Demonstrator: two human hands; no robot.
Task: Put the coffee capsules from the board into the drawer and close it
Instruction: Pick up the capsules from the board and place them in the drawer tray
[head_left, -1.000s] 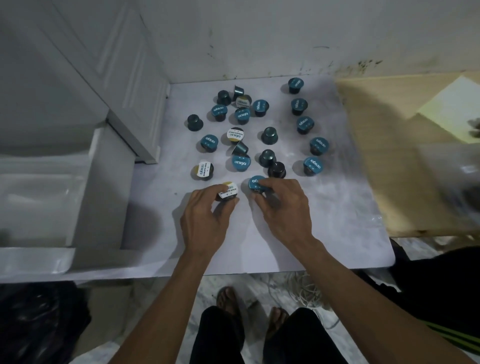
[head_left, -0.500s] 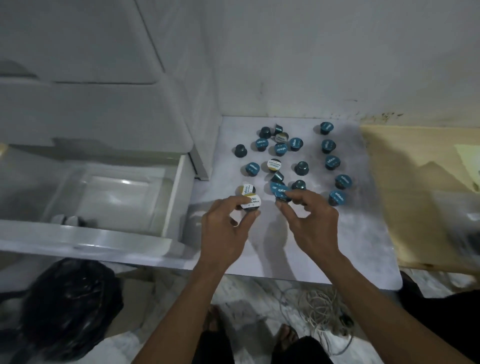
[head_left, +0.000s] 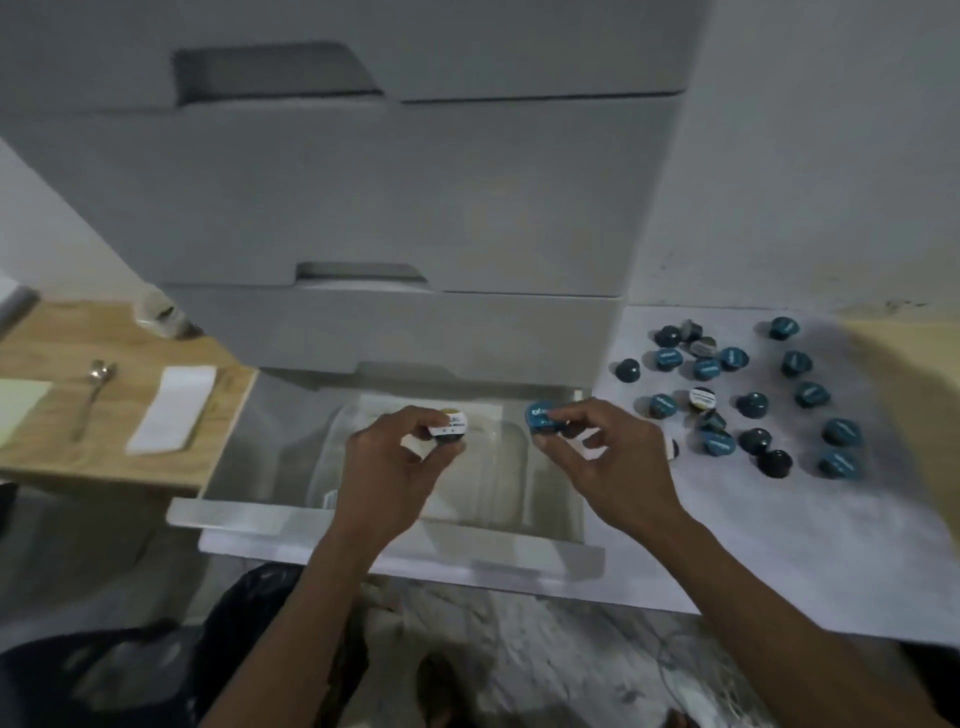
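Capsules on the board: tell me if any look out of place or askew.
Most capsules sit flat on the board, but in the far cluster a few are heaped together, and one lies tipped on its side. One white-topped capsule stands out among the blue ones. Nothing looks spilled or damaged.

Teal capsules (head_left: 719, 442) lie scattered across the white board (head_left: 810, 540) beside the drawer unit (head_left: 395, 208).

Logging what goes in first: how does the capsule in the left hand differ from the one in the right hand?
The left hand pinches the white-lidded capsule, a dark body with some yellow; the right hand pinches the teal-lidded capsule. The white lid faces the camera; the teal one tilts leftward. Both hang over the open drawer.
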